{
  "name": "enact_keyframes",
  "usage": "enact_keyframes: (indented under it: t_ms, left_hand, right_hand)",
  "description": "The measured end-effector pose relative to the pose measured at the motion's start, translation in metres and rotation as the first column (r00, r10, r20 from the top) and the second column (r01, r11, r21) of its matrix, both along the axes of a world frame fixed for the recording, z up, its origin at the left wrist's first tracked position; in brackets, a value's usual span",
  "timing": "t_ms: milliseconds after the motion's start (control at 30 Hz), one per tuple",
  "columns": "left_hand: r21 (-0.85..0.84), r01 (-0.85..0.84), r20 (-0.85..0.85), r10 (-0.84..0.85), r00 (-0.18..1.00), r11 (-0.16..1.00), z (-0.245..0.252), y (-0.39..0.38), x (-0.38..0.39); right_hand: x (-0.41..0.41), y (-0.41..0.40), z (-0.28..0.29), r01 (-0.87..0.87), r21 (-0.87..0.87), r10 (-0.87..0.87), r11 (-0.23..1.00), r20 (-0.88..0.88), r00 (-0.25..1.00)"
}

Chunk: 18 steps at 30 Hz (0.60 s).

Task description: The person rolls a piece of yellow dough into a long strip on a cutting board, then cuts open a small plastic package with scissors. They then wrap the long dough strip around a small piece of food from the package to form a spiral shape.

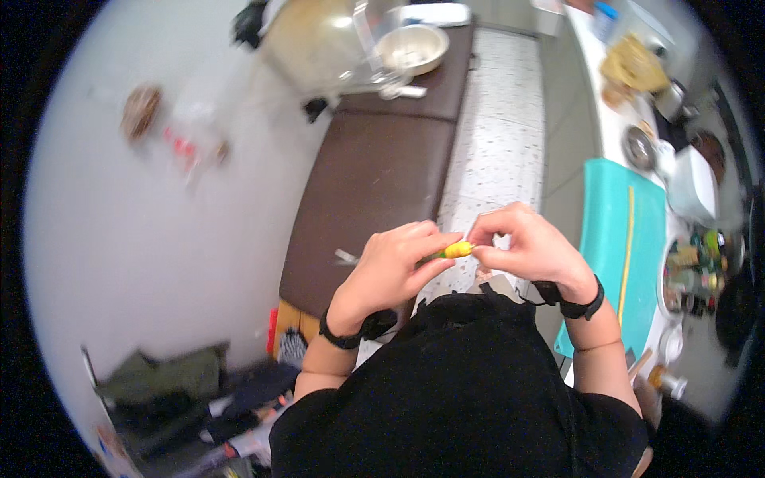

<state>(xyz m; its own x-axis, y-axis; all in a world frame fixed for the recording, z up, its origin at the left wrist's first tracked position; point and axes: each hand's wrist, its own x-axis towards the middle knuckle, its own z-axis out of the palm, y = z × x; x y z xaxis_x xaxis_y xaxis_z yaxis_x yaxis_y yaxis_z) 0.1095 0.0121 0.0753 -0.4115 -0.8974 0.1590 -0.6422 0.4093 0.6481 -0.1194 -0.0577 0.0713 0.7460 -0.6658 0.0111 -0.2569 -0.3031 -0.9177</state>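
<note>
My left hand [401,260] holds a small yellow object with a green end [458,250] between thumb and fingers, in front of my body. What it is exactly I cannot tell. At its tip, the thumb and forefinger of my right hand [521,245] are bent together, pinching a tiny thin part or touching it; which of the two is unclear. A black strap sits on each wrist. Both hands are in the air above a speckled white floor [496,155], between a brown padded bench [382,161] and a counter.
On the right counter lies a turquoise cutting mat [609,239] bearing a thin yellow strip [627,239]. Behind it stand a white container [692,185] and a round metal lid or bowl [639,147]. A cream bowl [439,51] rests on the bench's far end, near a large transparent plastic object [323,45].
</note>
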Motion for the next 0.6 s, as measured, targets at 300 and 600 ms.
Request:
enact_keyframes:
  t_ms: [300,600]
  left_hand:
    - [0.003,0.447,-0.036,-0.447,0.894,0.894,-0.007,-0.124,-0.159]
    - [-0.013,0.686,-0.431,-0.623,0.653,0.728,-0.033,-0.221,-0.308]
  right_hand:
    - [-0.161,-0.029,-0.028,0.378,0.177,-0.401,0.909,0.122,0.908]
    - [-0.263,-0.03,-0.029,0.474,0.649,-0.804,0.594,0.496,0.329]
